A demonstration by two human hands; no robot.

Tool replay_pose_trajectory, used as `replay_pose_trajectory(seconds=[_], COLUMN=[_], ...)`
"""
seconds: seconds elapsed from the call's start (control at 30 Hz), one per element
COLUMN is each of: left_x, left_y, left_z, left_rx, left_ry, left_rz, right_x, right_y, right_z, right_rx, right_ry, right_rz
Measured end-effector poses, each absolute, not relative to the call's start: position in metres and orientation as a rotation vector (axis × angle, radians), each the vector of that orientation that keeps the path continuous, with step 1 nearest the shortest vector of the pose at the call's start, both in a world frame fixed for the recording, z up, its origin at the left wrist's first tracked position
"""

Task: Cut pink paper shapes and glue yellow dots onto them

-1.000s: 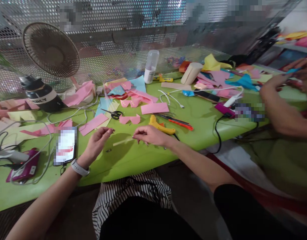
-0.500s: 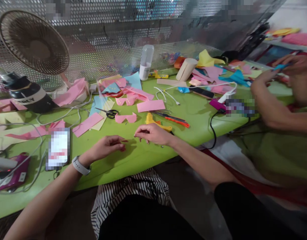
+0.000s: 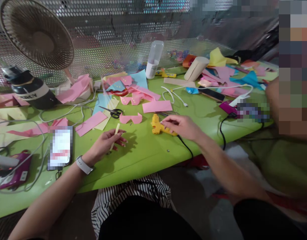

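My left hand (image 3: 110, 141) is above the green table with a thin pale yellow strip (image 3: 118, 129) between thumb and fingers. The strip stands nearly upright; whether it is paper I cannot tell. My right hand (image 3: 184, 127) is at the yellow glue gun (image 3: 157, 128), fingers curled beside its body and over its handle. What lies in those fingers, if anything, is hidden. A black cable (image 3: 185, 146) runs from the gun over the table edge. Behind my hands lie pink paper glasses (image 3: 130, 119), black scissors (image 3: 115, 113) and a pink paper strip (image 3: 157, 106).
A fan (image 3: 38, 36) and dark bottle (image 3: 31, 88) stand at the back left. A phone (image 3: 60, 146) lies left of my wrist. Paper scraps, a clear bottle (image 3: 153, 61) and white cables (image 3: 208, 87) are spread behind. At right is another person's arm (image 3: 273, 96).
My right hand has moved right, from beside my left hand to the glue gun. The pale strip now shows in my left hand. The view has shifted slightly. The orange-handled tool is now hidden.
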State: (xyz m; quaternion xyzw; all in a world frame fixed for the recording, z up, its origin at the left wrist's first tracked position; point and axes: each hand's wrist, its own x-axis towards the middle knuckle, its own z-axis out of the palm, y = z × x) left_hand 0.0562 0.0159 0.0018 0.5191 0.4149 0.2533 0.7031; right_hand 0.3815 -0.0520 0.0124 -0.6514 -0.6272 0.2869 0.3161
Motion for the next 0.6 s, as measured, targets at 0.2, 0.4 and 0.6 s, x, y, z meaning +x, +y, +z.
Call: replay_pose_trajectory(seconds=[0.2,0.4,0.6], left_x=[0.053,0.053,0.053], left_y=[0.019,0.017,0.019], left_z=[-0.001,0.004,-0.003], left_rx=[1.063,1.145,1.173], left_ry=[0.957,0.982,0.968], left_rz=[0.621,0.653,0.828], right_x=[0.433,0.458,0.365], right_y=[-0.059,-0.049,0.001], right_z=[0.031,0.037,0.072], right_rx=[-2.085,-2.359,-1.964], right_ry=[-1.783,-1.963,-2.158], right_rz=[0.456,0.017,0.190])
